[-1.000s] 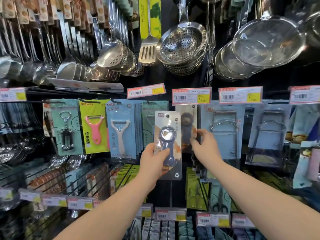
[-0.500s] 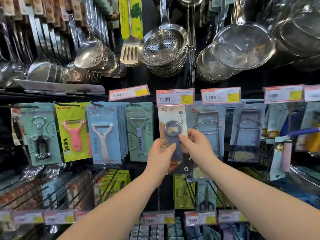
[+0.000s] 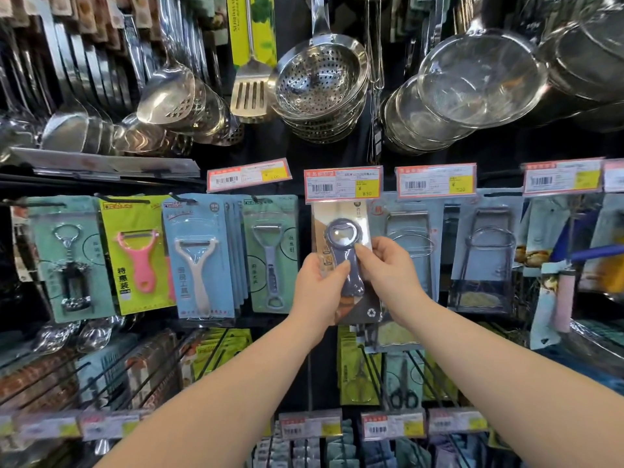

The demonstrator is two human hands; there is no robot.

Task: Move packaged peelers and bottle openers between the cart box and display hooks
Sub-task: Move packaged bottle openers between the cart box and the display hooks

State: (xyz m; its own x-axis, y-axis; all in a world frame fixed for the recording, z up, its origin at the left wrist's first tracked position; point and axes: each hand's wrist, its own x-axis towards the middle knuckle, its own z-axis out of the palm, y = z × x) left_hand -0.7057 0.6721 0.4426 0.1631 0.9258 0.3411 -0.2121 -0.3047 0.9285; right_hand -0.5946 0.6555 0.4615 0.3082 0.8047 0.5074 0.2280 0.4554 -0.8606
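Light: bright, even, from overhead and front; few hard shadows.
Glare: hot specular spots on steel ladles (image 3: 169, 92) and mesh strainers (image 3: 479, 79); mild sheen on bottle opener pack (image 3: 342, 231) blister.
Dark zones: back panel (image 3: 270, 143) near black; lower racks (image 3: 111, 376) dimmer.
Distortion: fisheye, shelf rail (image 3: 101, 179) bows toward the left edge.
Focus: centre sharp, price tag (image 3: 342, 184) partly legible; corners soft, smeared.

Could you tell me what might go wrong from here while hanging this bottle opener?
1. The price tag covers the top of the bottle opener package, so threading it on the hook is blind and may miss.
2. The right hand is close to the neighbouring wire rack package and might knock it.
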